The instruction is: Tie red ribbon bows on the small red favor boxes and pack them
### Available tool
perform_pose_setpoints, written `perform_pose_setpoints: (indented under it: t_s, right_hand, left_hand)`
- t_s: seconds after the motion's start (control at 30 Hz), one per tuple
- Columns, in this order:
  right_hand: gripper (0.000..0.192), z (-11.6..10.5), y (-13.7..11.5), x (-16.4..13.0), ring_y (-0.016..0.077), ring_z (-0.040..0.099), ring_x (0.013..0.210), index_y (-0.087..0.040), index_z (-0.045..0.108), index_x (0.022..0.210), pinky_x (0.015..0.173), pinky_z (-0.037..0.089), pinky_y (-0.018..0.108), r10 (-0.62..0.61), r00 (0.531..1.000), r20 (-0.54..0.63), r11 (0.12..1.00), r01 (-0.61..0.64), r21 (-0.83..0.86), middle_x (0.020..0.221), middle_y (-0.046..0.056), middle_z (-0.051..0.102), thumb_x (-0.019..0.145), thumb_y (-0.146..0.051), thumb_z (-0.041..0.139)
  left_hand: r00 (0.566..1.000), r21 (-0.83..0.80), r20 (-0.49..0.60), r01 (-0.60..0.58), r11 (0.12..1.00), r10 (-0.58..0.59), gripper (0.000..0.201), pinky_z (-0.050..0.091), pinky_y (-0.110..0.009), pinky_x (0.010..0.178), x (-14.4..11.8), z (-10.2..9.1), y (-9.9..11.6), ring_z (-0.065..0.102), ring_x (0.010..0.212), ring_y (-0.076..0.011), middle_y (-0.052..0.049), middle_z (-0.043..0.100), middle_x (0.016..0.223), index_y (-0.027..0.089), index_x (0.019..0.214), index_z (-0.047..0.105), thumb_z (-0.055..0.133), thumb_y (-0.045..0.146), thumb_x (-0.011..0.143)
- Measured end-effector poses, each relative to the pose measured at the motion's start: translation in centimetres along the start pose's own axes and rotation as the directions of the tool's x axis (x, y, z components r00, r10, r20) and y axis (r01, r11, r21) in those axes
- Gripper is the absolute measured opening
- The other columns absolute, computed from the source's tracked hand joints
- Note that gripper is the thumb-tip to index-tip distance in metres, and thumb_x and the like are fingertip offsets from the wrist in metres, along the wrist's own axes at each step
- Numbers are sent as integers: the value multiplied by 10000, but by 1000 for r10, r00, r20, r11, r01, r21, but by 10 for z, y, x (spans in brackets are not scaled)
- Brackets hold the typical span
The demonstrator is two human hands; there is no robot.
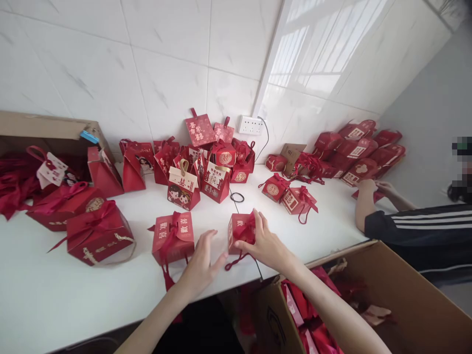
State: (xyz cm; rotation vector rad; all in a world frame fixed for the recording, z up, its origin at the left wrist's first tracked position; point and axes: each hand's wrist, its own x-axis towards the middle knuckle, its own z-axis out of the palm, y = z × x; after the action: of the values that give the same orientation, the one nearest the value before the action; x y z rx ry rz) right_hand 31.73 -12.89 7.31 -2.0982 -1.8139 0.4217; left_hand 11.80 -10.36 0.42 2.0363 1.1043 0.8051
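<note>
My right hand (267,246) rests over a small red gift box (236,228), thumb on the near side and fingers curled over the ribbon bow on top. A cord loop (232,265) hangs from that box onto the table. To its left my left hand (202,263) is open, fingers apart, holding nothing. Just beyond that hand stands a red gift box (180,228) with gold characters and a dark red ribbon trailing toward me. Two more ribboned boxes, one red (275,189) and one with a gold label (295,201), sit farther right.
Several red gift bags (217,182) and boxes line the wall beneath a power strip (251,125). Large ribboned boxes (99,236) stand left, near a cardboard carton (47,123). An open carton (398,285) fills the lower right. A co-worker's arms (367,201) reach in beside piled boxes (357,147).
</note>
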Motion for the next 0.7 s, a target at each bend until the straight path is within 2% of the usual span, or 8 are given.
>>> perform_pose_setpoints:
  t_s: [0.1,0.17,0.27,0.33,0.4,0.5,0.6,0.7]
  right_hand:
    - [803,-9,10,-9,296,630,966,-177,166,1432,835,450,443,34,998,-46,991,-28,133,1391,214,383,817,-606,452]
    - [624,-14,19,1,249,634,908,-161,340,1349,833,448,413,66,995,-80,975,-48,215,1250,174,534,865,-551,395]
    - [441,-14,29,18,191,627,784,-158,614,981,745,465,325,5,1000,23,954,-12,299,946,94,671,895,-502,351]
    - [440,-9,31,25,159,610,703,-164,630,831,675,463,281,-21,998,61,945,0,326,821,55,680,896,-498,352]
    - [421,-5,30,26,139,596,680,-167,616,822,641,455,258,-20,999,44,939,4,344,797,35,676,893,-493,359]
    - [381,-2,27,20,131,567,646,-173,587,780,612,437,252,-28,999,17,937,20,350,748,16,655,870,-494,404]
    - [344,-1,25,10,127,545,588,-185,549,708,585,422,253,-59,997,54,945,38,326,660,1,624,859,-473,436]
    - [263,2,23,-1,131,557,603,-191,536,725,594,426,255,-79,996,49,956,62,286,695,9,627,848,-416,474]
  left_hand:
    - [999,-62,43,16,998,-13,676,300,-513,1078,7,-5,3,295,1346,-299,-178,291,1418,183,1338,200,528,460,816]
    - [997,-101,76,-20,995,28,743,255,-506,1104,15,-7,11,229,1377,-296,-176,245,1451,179,1345,189,562,493,785]
    - [986,-143,116,-99,985,116,693,226,-490,1122,29,-7,25,182,1397,-282,-158,286,1449,187,1304,266,587,492,771]
    - [983,-144,136,-100,985,119,580,261,-486,1107,35,-6,31,252,1377,-271,-147,365,1407,197,1249,325,570,464,796]
    - [987,-136,128,-76,988,94,456,309,-471,1083,38,-6,32,345,1334,-250,-131,429,1357,207,1192,360,535,422,830]
    - [997,-119,17,-72,990,74,318,357,-436,1053,39,-8,27,421,1279,-223,-97,481,1297,215,1108,410,512,366,848]
    - [994,-101,-87,-69,992,60,222,415,-400,998,38,-13,20,496,1190,-210,-71,537,1194,210,1014,477,512,344,841]
    - [1000,-149,-11,-22,989,20,243,468,-375,930,33,-18,17,546,1114,-200,-58,557,1155,217,1042,491,488,366,850]
